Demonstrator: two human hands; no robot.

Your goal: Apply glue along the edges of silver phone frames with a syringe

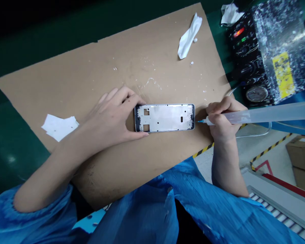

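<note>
"Fingers first: how do they stand?"

"Left hand (114, 117): thumb and index finger frame the left end of a phone mid-frame (167, 118), thumb along the long edge nearer the body, index finger at the far corner. It looks like a light, steadying grip. Right hand (225, 118): fingers closed around a dispensing syringe (259, 113), pen-fashion, close to its front end."

"And the mid-frame, seen from those right fingers?"

"Directly to their left, just beyond the blue-hubbed needle (202, 121). That needle points at the right short edge. Whether its tip touches the rim or stops just beside it, I cannot tell."

"Its long axis?"

"Left to right across the view, roughly in line with the syringe. So needle and frame meet end-on, not across a long side. Two square openings sit by the left hand, a small slot towards the right end."

"Which hand is nearer, then?"

"Left, since it is on the part itself; the right one reaches it only through the needle."

"What lies under and around?"

"Flat under the mid-frame, a cardboard sheet (157, 152) on the green table (17, 135). Farther off, a folded white wipe (189, 35) and, at the far right, a speckled dispenser controller (266, 51) with a round gauge (256, 93)."
</note>
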